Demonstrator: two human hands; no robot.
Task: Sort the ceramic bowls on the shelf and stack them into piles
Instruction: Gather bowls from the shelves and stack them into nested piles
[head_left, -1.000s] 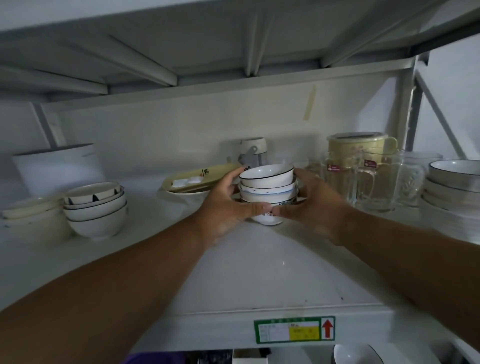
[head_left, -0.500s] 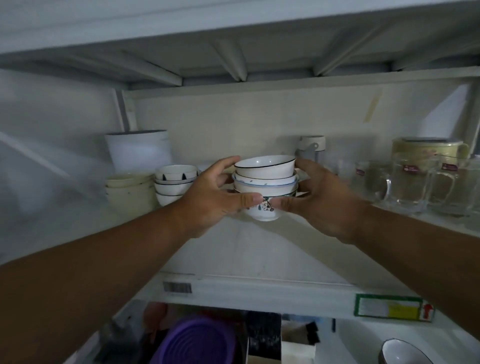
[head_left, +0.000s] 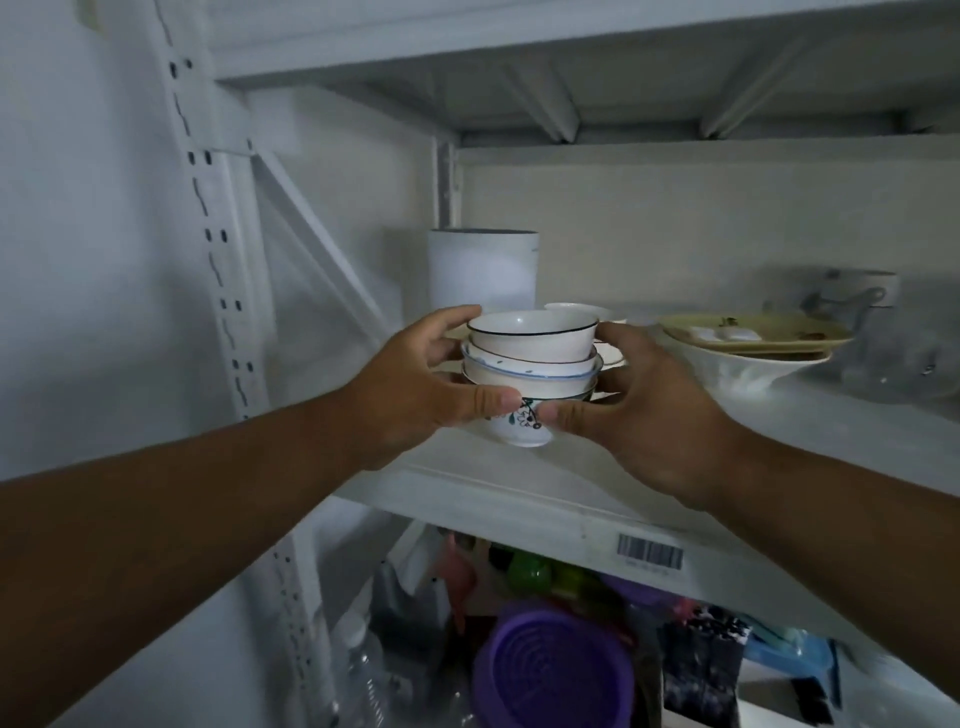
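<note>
The stack of bowls (head_left: 530, 371) is now carried toward the left end of the shelf (head_left: 519, 493), held clear of the board; a second ago it was at mid-shelf beside the glass mugs, which are now out of view. The left hand (head_left: 410, 384) grips the stack at 9 o'clock, thumb curled on the floral bottom bowl (head_left: 519, 423); the right hand (head_left: 639, 410) grips it at 3 o'clock, thumb nearly touching the left thumb. The white cylinder (head_left: 483, 270) stands at 12 o'clock behind the stack; the wide white dish (head_left: 743, 366) under yellow plates lies at 3 o'clock. Judgement: the pile is in transit to join the bowls at the left end; set-down is not yet done. The grip form matches the earlier frames.
</note>
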